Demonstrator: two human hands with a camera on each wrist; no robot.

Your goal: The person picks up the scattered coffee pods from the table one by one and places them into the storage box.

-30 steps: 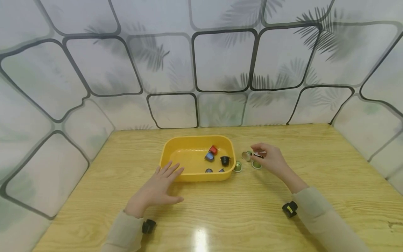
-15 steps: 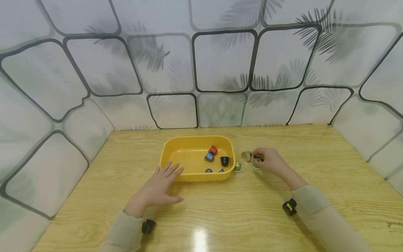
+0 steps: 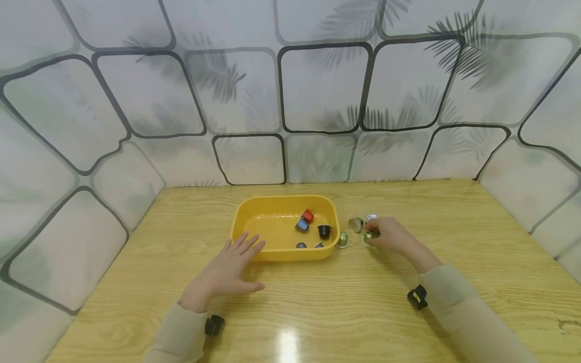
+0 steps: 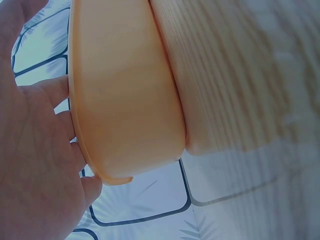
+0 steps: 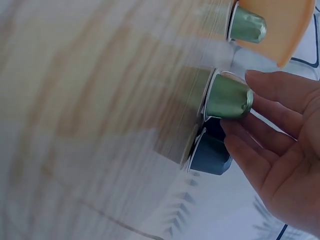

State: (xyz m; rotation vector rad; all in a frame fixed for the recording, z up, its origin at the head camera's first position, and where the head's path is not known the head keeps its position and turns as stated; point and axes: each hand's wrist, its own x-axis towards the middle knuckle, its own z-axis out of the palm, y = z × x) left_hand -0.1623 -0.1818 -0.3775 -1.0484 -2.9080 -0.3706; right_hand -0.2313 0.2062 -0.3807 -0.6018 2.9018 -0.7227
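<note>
My right hand [image 3: 378, 236] reaches over a green capsule [image 3: 368, 238] on the table, right of the yellow tub [image 3: 237, 228]. In the right wrist view fairly straight fingertips [image 5: 235, 131] touch that green capsule [image 5: 227, 96]; no thumb shows. A dark blue capsule [image 5: 211, 152] stands right beside it. My left hand [image 3: 236, 259] lies flat on the table, fingers spread, fingertips at the tub's near left corner. In the left wrist view the palm [image 4: 30, 165] lies against the tub wall [image 4: 125, 100]. Several red, blue and black capsules lie inside the tub.
Another green capsule [image 3: 342, 240] stands against the tub's right wall, also in the right wrist view [image 5: 246, 26]. A capsule on its side [image 3: 356, 224] and a foil-topped one [image 3: 370, 218] lie just behind my right hand. Patterned panels wall in the wooden table [image 3: 317, 312].
My right hand has come down and toward me, from the capsules at the back onto the green one. A foil-topped capsule now shows behind it. The left hand stays still.
</note>
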